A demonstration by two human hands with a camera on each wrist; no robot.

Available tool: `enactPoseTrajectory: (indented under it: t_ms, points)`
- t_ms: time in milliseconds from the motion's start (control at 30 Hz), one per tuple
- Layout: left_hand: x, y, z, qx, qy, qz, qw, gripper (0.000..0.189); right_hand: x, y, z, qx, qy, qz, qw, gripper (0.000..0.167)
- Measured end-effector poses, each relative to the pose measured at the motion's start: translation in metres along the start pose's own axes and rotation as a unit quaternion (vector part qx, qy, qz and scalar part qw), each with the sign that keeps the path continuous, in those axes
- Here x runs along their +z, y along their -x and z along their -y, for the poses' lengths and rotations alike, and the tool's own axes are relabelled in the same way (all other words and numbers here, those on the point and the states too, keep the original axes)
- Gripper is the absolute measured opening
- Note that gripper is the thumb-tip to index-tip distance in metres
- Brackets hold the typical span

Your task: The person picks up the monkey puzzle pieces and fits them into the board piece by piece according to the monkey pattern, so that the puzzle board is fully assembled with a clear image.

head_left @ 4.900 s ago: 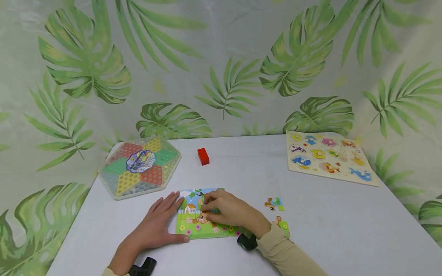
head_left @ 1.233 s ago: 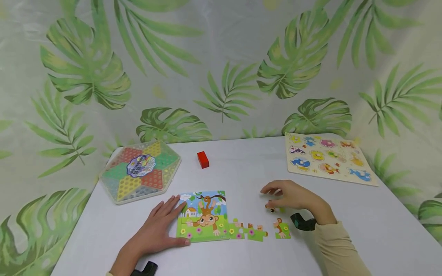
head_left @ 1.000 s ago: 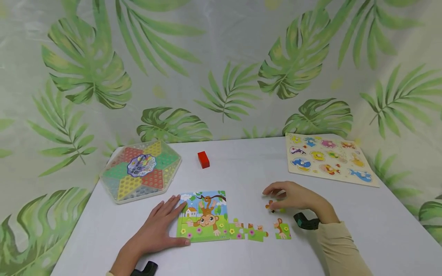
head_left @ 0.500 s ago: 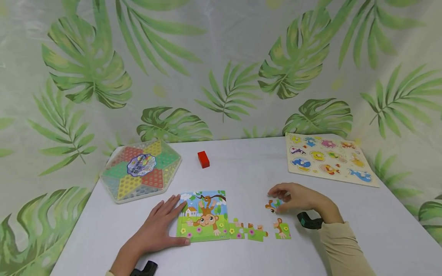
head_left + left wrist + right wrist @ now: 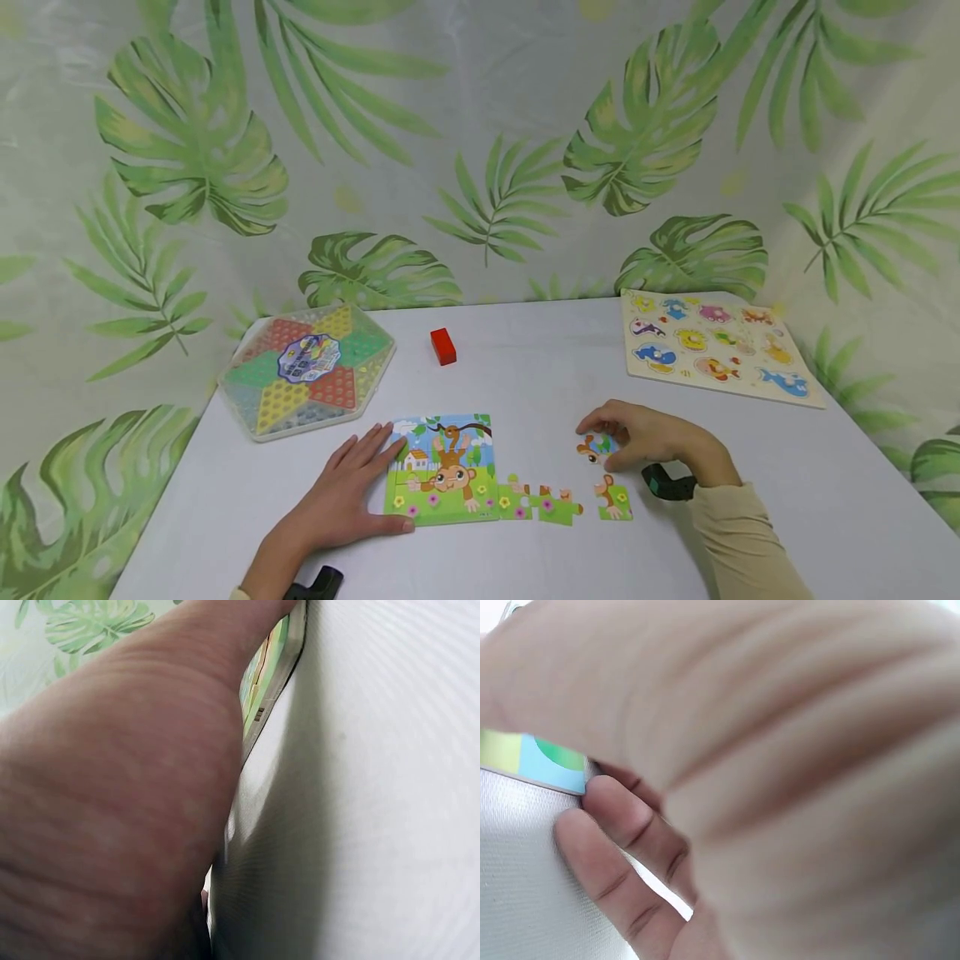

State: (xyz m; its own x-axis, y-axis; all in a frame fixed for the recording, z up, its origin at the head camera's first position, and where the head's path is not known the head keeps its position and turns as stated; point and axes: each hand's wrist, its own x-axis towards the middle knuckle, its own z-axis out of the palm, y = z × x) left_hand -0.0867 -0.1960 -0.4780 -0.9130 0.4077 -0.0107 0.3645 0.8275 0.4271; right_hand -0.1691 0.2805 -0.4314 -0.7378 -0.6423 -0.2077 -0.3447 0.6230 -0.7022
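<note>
My left hand (image 5: 341, 490) lies flat with fingers spread along the left side of a square monkey jigsaw puzzle (image 5: 442, 471), its thumb at the near edge. In the left wrist view, the hand's underside fills much of the picture and the puzzle's tray edge (image 5: 262, 712) shows beyond it. My right hand (image 5: 651, 433) pinches a loose jigsaw piece (image 5: 590, 450) with a monkey's eye on it, index finger at the far side and thumb at the right. In the right wrist view, the curled fingers are right at the piece's (image 5: 555, 761) edge.
More jigsaw pieces (image 5: 555, 507) join the puzzle's lower right side, and another loose piece (image 5: 615, 498) lies near the right hand. Farther back are a hexagonal Chinese checkers board (image 5: 270, 358), a red block (image 5: 443, 347) and a wooden peg puzzle (image 5: 712, 343).
The right hand has gone from the puzzle's middle to the loose eye piece at the right, and its thumb and finger have come to the piece. The left hand stays put.
</note>
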Motion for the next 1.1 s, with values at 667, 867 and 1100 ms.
enactPoseTrajectory:
  t_ms: [667,867,1100]
  points:
    - [0.001,-0.002,0.001,-0.002,-0.001,0.003,1.0,0.116,0.001,-0.005,-0.002,0.011,0.018,-0.014,0.9997,0.042]
    - [0.0,-0.001,0.0,-0.003,0.0,0.003,1.0,0.116,0.001,-0.007,-0.003,0.009,0.036,-0.027,0.999,0.047]
    - [0.0,-0.001,-0.001,-0.005,0.0,0.005,1.0,0.116,0.005,-0.012,-0.003,0.01,0.033,-0.035,0.9988,0.041]
